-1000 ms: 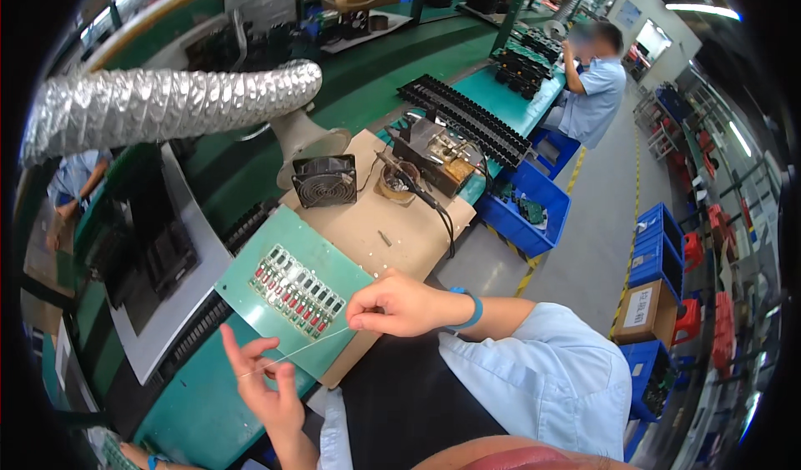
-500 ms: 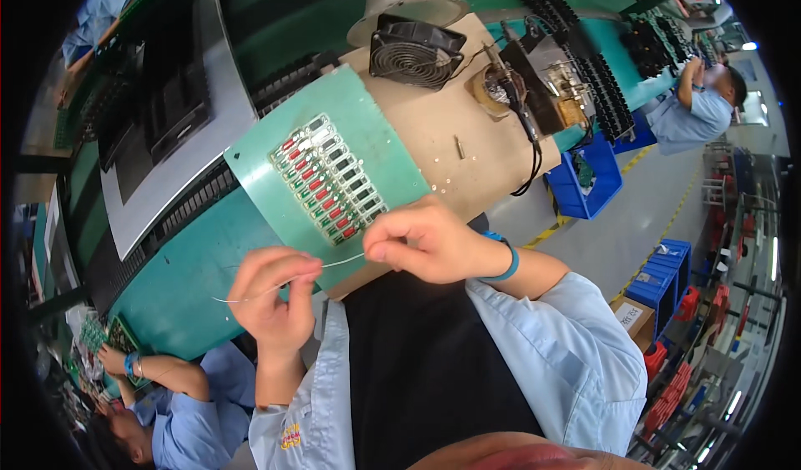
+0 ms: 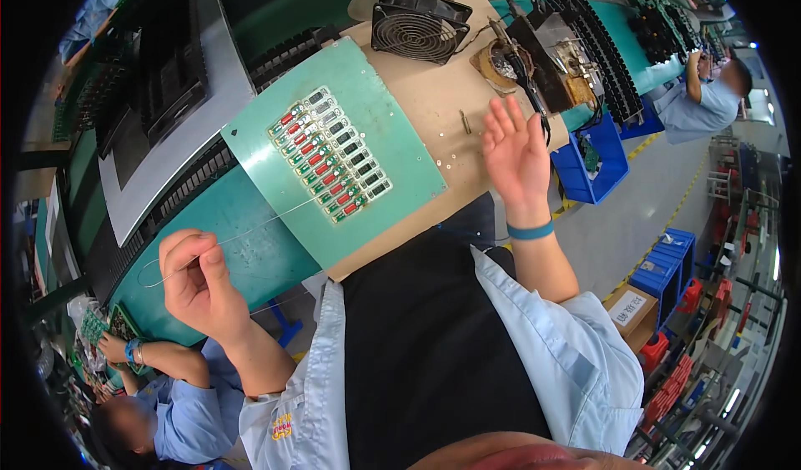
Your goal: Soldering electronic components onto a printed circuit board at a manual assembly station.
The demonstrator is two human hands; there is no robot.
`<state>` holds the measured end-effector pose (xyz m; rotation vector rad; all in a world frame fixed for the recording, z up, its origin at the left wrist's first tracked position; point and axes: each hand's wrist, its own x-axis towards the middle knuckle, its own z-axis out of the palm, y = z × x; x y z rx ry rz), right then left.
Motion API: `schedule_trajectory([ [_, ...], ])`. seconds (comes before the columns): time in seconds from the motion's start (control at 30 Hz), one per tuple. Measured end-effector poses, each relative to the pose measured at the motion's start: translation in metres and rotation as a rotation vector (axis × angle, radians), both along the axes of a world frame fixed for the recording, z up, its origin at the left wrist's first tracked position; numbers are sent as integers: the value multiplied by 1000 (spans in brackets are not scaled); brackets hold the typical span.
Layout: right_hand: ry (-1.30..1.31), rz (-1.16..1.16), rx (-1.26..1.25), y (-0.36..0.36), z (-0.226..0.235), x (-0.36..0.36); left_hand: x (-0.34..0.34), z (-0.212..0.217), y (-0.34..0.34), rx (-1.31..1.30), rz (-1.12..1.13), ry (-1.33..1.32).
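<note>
The left hand (image 3: 193, 282) pinches a thin wire (image 3: 250, 229) that runs up to the green board (image 3: 392, 149) so it stays tight, while the right hand (image 3: 516, 154) is open and empty beside the board, holding nothing.

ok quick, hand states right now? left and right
Left hand: closed, pinching a thin silvery wire over the green fixture board.
Right hand: open, fingers spread, holding nothing, raised above the tan bench top.
</note>
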<state>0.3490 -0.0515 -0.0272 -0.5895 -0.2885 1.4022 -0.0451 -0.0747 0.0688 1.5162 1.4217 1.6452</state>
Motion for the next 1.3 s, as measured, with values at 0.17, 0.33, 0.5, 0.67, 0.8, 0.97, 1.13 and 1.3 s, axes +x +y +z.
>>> schedule_trajectory([
  [0.17, 181, -199, -10, 20, -5, 16, 6, 0, 0, 32, -58, 212],
  [0.33, 27, -225, 178, 15, -13, 30, 3, 2, 0, 74, -63, 331],
  [0.5, 57, -174, 357, -4, -17, 64, -3, -4, -4, 37, 5, 316],
  [0.67, -412, -380, 341, -19, -12, 73, -5, -6, -2, -3, 27, 306],
  [0.8, -932, -623, 231, -26, -4, 48, -8, -5, -2, 25, 50, 376],
  [0.97, -1493, -586, 151, -39, -20, 48, -6, -5, -1, 11, 47, 409],
  [1.13, -1212, -677, 166, -42, -28, 41, -4, -8, -4, -5, 73, 413],
  [1.3, -999, -573, 87, -43, -19, 47, 1, -4, -3, 7, 93, 455],
])
